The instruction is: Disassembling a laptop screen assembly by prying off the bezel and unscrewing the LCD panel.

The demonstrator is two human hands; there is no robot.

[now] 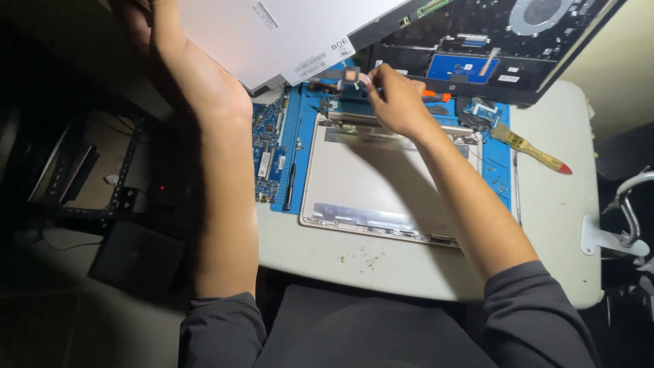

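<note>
White-labelled display panel (272, 34) (grey-backed) in left hand (146, 20).

This looks like a small electronics repair bench — a workshop corner, not a kitchen or an office. A blue repair mat (501, 174) lies on a white table (558, 225), with an opened laptop base (477, 48) showing its inner parts, a bare circuit board (269, 153), a dusting brush (528, 146) and a dark pry tool (289, 187). The surroundings are dark — only the table is lit.
</note>
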